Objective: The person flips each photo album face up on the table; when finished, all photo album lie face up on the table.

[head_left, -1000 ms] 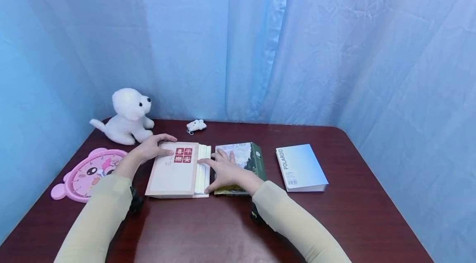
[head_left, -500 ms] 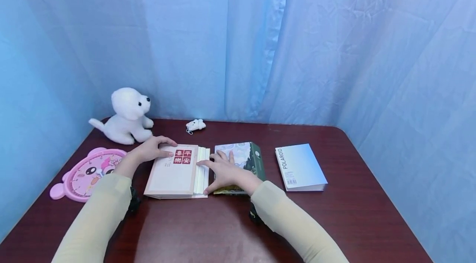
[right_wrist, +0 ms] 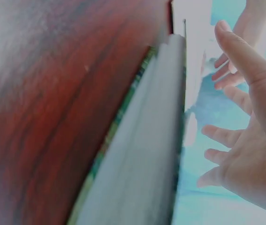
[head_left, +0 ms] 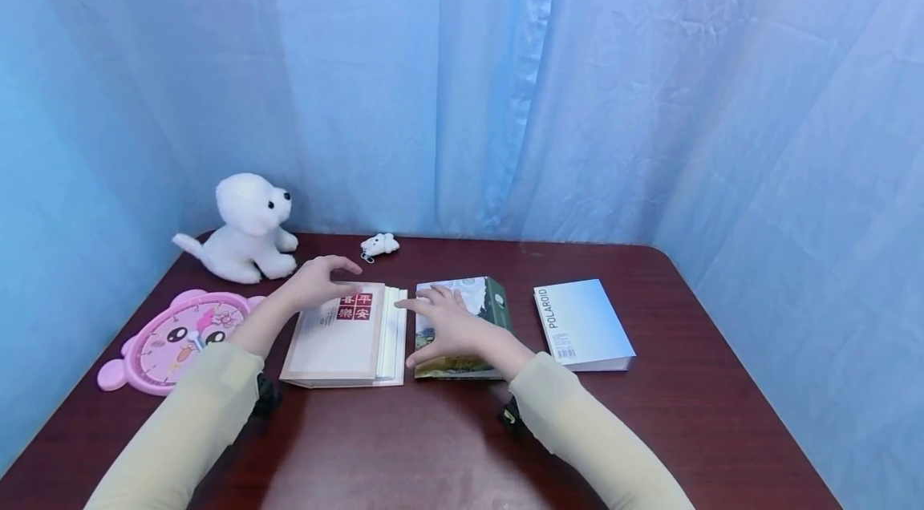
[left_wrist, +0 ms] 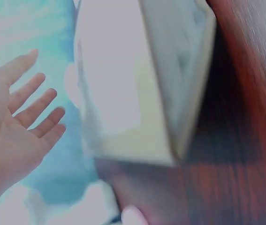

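A cream book (head_left: 335,346) with red square characters lies on the table, its page block showing along the right side. Above its upper left part is the left hand (head_left: 314,285), fingers spread and holding nothing; the left wrist view shows this hand (left_wrist: 18,122) apart from the book (left_wrist: 118,84). The right hand (head_left: 455,329) is over a green illustrated book (head_left: 462,368), fingers spread toward the cream one. In the right wrist view the right hand (right_wrist: 250,136) is empty, beside the green book's page edges (right_wrist: 137,140).
On the left, a pink clock (head_left: 162,350) lies in front of a white plush dog (head_left: 249,225). A small white plush keychain (head_left: 380,244) lies near the back edge. A blue-white book marked POLAROID (head_left: 588,325) lies on the right, and curtains (head_left: 613,93) surround the table (head_left: 433,446).
Both hands have lifted off the cream book. The left hand has moved slightly up and right, the right hand slightly right; the books have stayed nearly in place.
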The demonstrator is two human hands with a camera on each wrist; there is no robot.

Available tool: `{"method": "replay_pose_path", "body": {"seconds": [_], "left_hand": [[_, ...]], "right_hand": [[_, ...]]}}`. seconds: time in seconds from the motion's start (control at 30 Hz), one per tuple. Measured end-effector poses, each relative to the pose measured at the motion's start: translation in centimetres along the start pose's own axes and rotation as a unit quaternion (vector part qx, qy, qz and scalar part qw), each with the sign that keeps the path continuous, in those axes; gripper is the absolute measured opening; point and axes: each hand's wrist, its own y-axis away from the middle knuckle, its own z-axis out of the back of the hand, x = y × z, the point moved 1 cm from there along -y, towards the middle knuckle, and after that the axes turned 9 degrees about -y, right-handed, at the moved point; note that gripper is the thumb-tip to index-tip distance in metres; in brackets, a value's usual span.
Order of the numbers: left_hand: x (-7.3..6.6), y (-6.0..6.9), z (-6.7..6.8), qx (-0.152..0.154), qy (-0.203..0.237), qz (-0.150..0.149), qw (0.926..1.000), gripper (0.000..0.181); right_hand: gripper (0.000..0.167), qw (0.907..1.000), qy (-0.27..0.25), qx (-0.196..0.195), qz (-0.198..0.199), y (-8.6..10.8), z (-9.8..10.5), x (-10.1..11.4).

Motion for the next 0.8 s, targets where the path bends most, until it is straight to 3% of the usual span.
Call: {"method": "replay_pose_path", "body": {"seconds": [0.37, 0.53, 0.8], "left_hand": [[-5.8, 0.0, -0.7, 0.008, 0.017, -0.03, 0.9994, 0.049], [-8.2, -0.2, -1.7, 0.004, 0.013, -0.055, 0.9984, 0.057], [-11.4, -0.5, -3.1, 0.02, 0.003, -0.068, 0.9974, 0.06]], "right_hand": [[0.088, 0.9987, -0.025, -0.041, 0.018, 3.6, 2.6, -1.2], [0.088, 0.9978, -0.035, -0.053, 0.016, 5.5, 3.2, -2.6], [0.089, 0.9949, -0.043, -0.091, 0.011, 8.0, 3.5, -5.2]]}}
